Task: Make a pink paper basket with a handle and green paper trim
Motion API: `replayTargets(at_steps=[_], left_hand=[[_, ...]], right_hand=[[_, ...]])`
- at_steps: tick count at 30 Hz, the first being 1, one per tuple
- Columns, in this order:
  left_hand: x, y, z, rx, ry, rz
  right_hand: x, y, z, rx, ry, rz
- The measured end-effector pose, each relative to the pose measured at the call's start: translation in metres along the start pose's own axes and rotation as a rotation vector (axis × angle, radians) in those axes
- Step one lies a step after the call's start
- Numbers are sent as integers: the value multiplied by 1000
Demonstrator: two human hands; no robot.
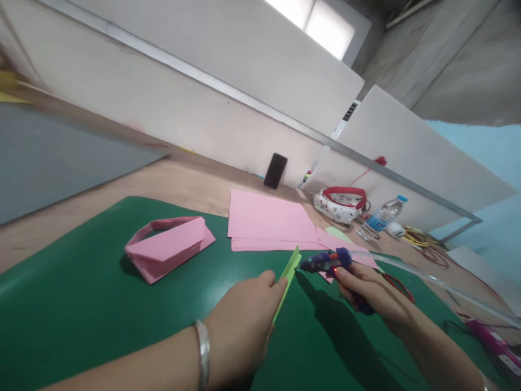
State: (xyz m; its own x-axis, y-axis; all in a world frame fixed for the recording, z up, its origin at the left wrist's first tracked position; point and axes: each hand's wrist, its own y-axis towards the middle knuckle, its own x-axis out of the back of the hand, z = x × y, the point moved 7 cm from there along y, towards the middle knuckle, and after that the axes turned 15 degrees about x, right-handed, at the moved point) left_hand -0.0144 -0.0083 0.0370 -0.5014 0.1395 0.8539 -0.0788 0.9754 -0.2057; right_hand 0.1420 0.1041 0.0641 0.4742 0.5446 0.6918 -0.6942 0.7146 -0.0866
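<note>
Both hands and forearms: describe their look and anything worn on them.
The left hand is gloveless, with a smooth, silver-coloured bangle around its wrist. The right hand is gloveless too. No sleeve shows on the left forearm or the right forearm.

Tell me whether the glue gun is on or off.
Apparently on: a small red light glows on the glue gun, held in the right hand.

Window (330, 31) glares; edges seemingly blurred.
</note>
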Motion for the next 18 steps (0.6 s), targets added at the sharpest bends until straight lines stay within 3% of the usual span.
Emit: replayTargets(at_steps=[5, 11, 16, 18], left_hand=[[0, -2, 3, 21, -27, -2], [0, -3, 3, 9, -37, -6], [-1, -1, 5, 11, -40, -1], [-1, 0, 5, 9, -37, 1]], right_hand=[[-3, 2, 2, 15, -3, 57], [5, 6, 4, -6, -60, 13], [-1, 3, 10, 12, -56, 139], [2, 6, 8, 16, -53, 113]])
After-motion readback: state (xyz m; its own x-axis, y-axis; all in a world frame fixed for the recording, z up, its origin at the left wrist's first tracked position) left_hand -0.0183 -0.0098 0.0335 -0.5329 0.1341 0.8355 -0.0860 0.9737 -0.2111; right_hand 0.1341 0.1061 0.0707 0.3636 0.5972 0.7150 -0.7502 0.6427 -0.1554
